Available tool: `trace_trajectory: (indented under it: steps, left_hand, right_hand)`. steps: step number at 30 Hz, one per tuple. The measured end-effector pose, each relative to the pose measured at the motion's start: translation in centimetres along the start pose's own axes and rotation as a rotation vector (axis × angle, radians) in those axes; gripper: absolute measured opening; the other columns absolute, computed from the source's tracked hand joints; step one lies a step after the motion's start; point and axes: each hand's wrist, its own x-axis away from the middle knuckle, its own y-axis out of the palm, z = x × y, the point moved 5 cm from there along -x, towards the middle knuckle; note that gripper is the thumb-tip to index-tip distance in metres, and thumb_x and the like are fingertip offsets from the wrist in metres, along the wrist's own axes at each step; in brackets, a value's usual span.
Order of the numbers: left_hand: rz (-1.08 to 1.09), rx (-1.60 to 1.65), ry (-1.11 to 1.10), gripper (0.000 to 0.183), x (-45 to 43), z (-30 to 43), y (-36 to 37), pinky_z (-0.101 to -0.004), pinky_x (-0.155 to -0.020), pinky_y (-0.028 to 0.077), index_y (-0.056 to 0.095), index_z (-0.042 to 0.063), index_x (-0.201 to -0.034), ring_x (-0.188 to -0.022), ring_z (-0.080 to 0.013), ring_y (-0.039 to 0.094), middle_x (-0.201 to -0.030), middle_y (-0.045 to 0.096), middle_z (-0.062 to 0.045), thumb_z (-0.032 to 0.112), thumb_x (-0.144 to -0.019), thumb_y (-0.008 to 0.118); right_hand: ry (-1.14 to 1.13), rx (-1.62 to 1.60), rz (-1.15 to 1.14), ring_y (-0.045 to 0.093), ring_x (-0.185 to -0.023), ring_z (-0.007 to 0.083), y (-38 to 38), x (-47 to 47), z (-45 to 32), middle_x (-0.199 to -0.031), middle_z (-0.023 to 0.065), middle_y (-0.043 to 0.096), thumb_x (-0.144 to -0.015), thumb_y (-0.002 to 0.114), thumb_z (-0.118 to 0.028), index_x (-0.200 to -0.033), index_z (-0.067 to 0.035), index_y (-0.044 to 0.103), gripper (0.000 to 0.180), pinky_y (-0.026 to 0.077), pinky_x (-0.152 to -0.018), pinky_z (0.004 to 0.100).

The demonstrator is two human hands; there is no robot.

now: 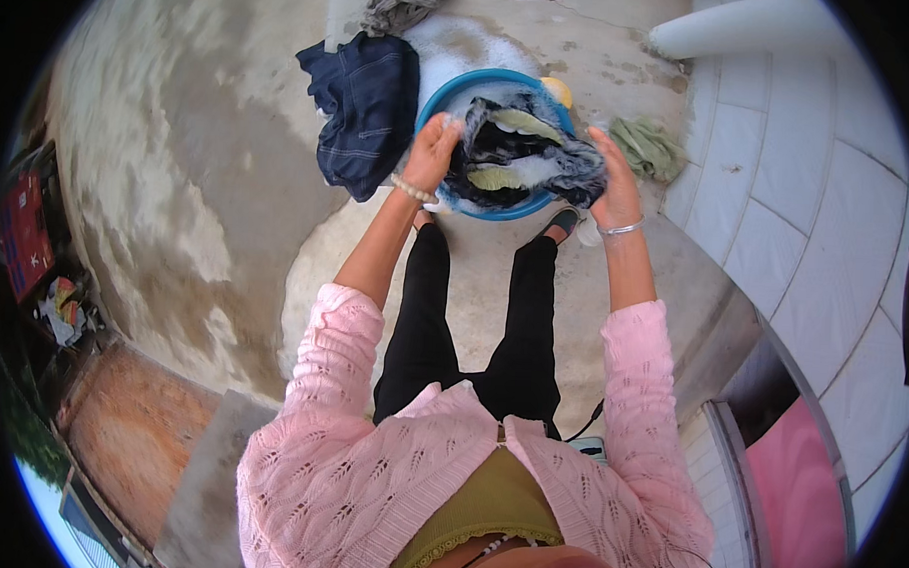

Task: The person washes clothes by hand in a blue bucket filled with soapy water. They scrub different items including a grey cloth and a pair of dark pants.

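A wet, dark garment (pixel 530 148) with pale green strips and patches of suds is stretched between my two hands over a round blue plastic basin (pixel 499 74). My left hand (pixel 434 149), with a beaded bracelet at the wrist, grips the garment's left edge near the basin rim. At the right, my right hand (pixel 616 181) holds a bunched end of the cloth past the rim; a silver bangle circles that wrist. Foam (pixel 468 97) shows inside the basin around the fabric. The garment's underside is hidden.
Dark blue jeans (pixel 367 112) lie folded left of the basin on the concrete floor. Behind are grey cloth (pixel 404 6) and spilled suds (pixel 463 48). Pale green cloth (pixel 648 148) lies right, near a white tiled wall (pixel 759 152) and white pipe (pixel 734 27). A yellow object (pixel 557 92) touches the rim.
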Motion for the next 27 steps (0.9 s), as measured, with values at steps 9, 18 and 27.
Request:
trace_trajectory:
  steps: [9, 18, 27]
  left_hand:
    - [-0.199, -1.189, 0.081, 0.093, 1.8, 0.5, 1.9, -0.0391, -0.096, 0.032, 0.022, 0.006, -0.134, -0.114, -0.0407, 0.035, -0.122, 0.036, -0.028, 0.023, -0.060, 0.074]
    - [-0.226, -1.469, 0.041, 0.026, -1.6, -7.7, 1.4, -0.0409, -0.063, 0.049, 0.055, 0.008, -0.103, -0.074, -0.0310, 0.060, -0.086, 0.058, -0.014, 0.013, -0.080, 0.045]
    - [-0.059, -1.247, 0.243, 0.018, -0.9, 2.1, -0.2, -0.0386, -0.066, 0.048, 0.058, 0.003, -0.073, -0.078, -0.0281, 0.061, -0.093, 0.062, -0.013, 0.019, -0.080, 0.053]
  right_hand:
    - [-0.481, 1.583, -0.288, 0.050, -0.099, 0.0366, 5.9, -1.9, 5.6, -0.112, 0.0221, 0.046, -0.069, 0.063, -0.012, -0.127, -0.008, 0.035, 0.064, 0.042, -0.086, 0.0381]
    - [-0.323, 1.882, -0.193, 0.058, -0.080, 0.0361, 6.3, -6.0, 9.8, -0.094, 0.0196, 0.054, -0.077, 0.047, -0.009, -0.095, -0.005, 0.056, 0.021, 0.048, -0.070, 0.0431]
    - [-0.393, 1.368, -0.021, 0.059, -0.078, 0.0257, 4.3, -4.1, 3.8, -0.086, 0.0143, 0.061, -0.076, 0.061, -0.026, -0.089, 0.000, 0.060, 0.029, 0.046, -0.070, 0.0360]
